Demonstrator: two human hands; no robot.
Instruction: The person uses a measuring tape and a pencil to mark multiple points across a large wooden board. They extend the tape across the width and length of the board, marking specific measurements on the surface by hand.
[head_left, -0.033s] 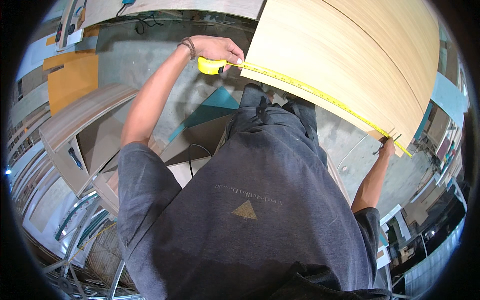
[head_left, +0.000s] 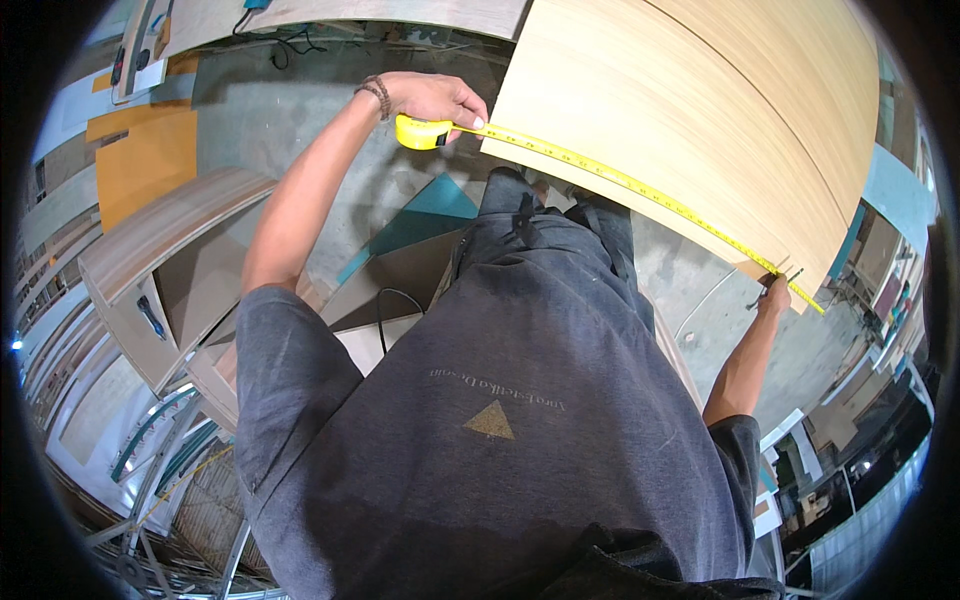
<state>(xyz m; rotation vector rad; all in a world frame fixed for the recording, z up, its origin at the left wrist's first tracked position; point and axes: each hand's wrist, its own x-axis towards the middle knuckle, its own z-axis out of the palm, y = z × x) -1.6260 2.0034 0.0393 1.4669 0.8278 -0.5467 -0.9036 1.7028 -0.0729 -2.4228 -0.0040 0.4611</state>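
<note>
A: Where is the yellow tape measure [head_left: 420, 133]?

B: Its case hangs just off the left end of the pale wood panel [head_left: 680, 110], below the left hand [head_left: 435, 98]. The yellow blade [head_left: 640, 187] runs out from it along the panel's near edge, over the wood, toward the right corner.

A: How does the left hand have it?

B: The fingertips pinch the blade close to the case, right by the panel's near left corner. A dark bracelet [head_left: 375, 92] circles that wrist.

A: And the other one?

B: The right hand [head_left: 773, 291] is well apart from it, at the panel's right end, its fingers closed on a thin dark stick [head_left: 795, 275] like a pencil. It sits at the blade, and a short stretch of yellow shows beyond it. Whether those fingers also press the blade down, I can't tell; it's too small.

A: What else lies around?

B: A concrete floor [head_left: 270, 115], with a teal sheet [head_left: 430, 212] near the person's legs. Over on the left is a brown wooden carcass [head_left: 170, 235] with a blue-handled tool [head_left: 152, 317] in it, and beyond that, orange boards [head_left: 150, 170].

A: The clothing?

B: A dark shirt [head_left: 480, 500] with a gold triangle on the front.
</note>
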